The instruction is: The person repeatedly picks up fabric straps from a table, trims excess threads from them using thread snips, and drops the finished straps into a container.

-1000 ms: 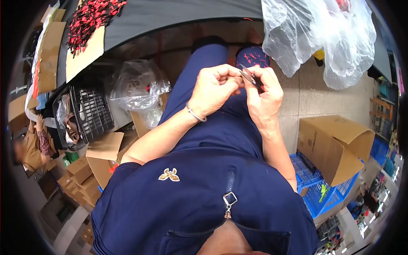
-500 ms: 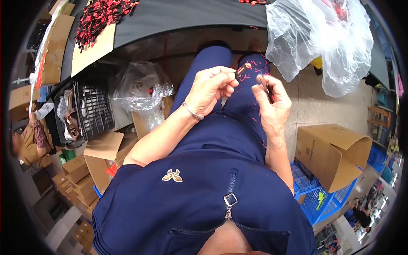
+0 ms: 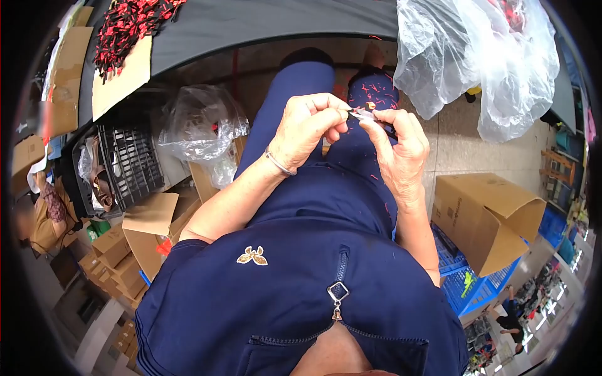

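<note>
Over my lap, my left hand (image 3: 313, 128) pinches a small black and red piece (image 3: 355, 111) between thumb and forefinger. My right hand (image 3: 401, 147) is closed on small metal snips (image 3: 365, 115), whose blades point left and touch the piece. The snips' handles are mostly hidden in my palm. Red thread scraps (image 3: 376, 89) lie on the trouser leg beyond my hands. A pile of black and red pieces (image 3: 128, 31) rests at the back left, partly on a cardboard sheet (image 3: 119, 81).
A dark table (image 3: 251, 25) spans the top, with a clear plastic bag (image 3: 439, 56) hanging at its right. Left are a black crate (image 3: 130, 164), another plastic bag (image 3: 202, 125) and boxes (image 3: 150, 216). A carton (image 3: 486, 213) sits on blue crates (image 3: 470, 291). A person (image 3: 50, 213) is at far left.
My hands were together, came apart showing the small piece, and are together again with the snips' blades at it. The view has shifted slightly.
</note>
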Action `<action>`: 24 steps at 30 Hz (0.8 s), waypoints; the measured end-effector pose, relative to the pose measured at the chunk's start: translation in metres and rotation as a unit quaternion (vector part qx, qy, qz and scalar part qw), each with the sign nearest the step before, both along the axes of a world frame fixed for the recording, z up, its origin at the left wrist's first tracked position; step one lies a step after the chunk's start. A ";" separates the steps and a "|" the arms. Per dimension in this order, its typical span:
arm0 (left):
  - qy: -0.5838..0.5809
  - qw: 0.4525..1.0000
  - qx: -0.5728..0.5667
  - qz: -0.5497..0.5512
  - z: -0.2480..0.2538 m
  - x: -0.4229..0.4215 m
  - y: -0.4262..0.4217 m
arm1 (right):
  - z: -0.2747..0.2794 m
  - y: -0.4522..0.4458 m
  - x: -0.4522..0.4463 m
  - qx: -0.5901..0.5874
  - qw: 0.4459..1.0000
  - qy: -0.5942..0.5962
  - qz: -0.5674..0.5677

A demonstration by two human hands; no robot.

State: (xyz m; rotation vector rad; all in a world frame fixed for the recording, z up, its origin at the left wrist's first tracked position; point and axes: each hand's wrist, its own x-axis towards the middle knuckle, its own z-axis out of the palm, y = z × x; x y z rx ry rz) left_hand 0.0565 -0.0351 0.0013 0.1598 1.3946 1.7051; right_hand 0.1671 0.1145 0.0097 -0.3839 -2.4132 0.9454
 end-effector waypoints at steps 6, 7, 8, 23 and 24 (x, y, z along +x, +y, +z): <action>0.005 1.000 -0.021 -0.001 -0.002 -0.008 0.004 | -0.005 0.008 -0.006 -0.101 0.994 -0.050 -0.006; 0.007 1.000 -0.024 -0.001 -0.003 -0.009 0.004 | -0.007 0.008 -0.006 -0.155 0.986 -0.064 -0.017; 0.009 1.000 -0.028 0.000 -0.003 -0.010 0.005 | -0.007 0.008 -0.008 -0.184 0.982 -0.046 -0.024; 0.192 0.922 -0.212 0.260 -0.076 -0.073 -0.115 | -0.050 0.028 -0.004 -0.295 0.949 -0.085 -0.070; 0.202 0.904 -0.244 0.288 -0.093 -0.082 -0.137 | -0.054 0.029 -0.004 -0.299 0.948 -0.087 -0.075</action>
